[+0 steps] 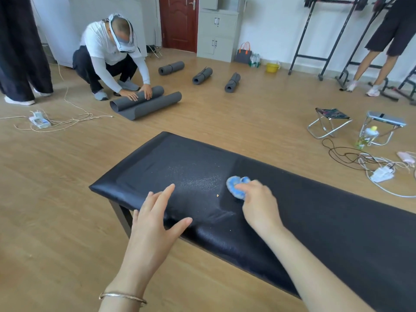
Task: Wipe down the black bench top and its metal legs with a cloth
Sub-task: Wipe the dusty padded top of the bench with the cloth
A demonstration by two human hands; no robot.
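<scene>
A long black padded bench top (326, 221) runs from the centre to the lower right. One grey metal leg (122, 216) shows under its near left corner. My right hand (258, 206) grips a small blue cloth (236, 186) and holds it against the top near the middle. My left hand (155, 216) lies with straight fingers on the near left edge of the top. A dusty patch (198, 179) and a small crumb (217, 195) sit between my hands.
A crouching person (108, 55) rolls a grey mat (144, 102) on the wooden floor beyond the bench. Rolled mats (202, 75) lie farther back. Two folding stools (331, 122), a bottle (367, 137) and cables with a power strip (382, 174) are at the right.
</scene>
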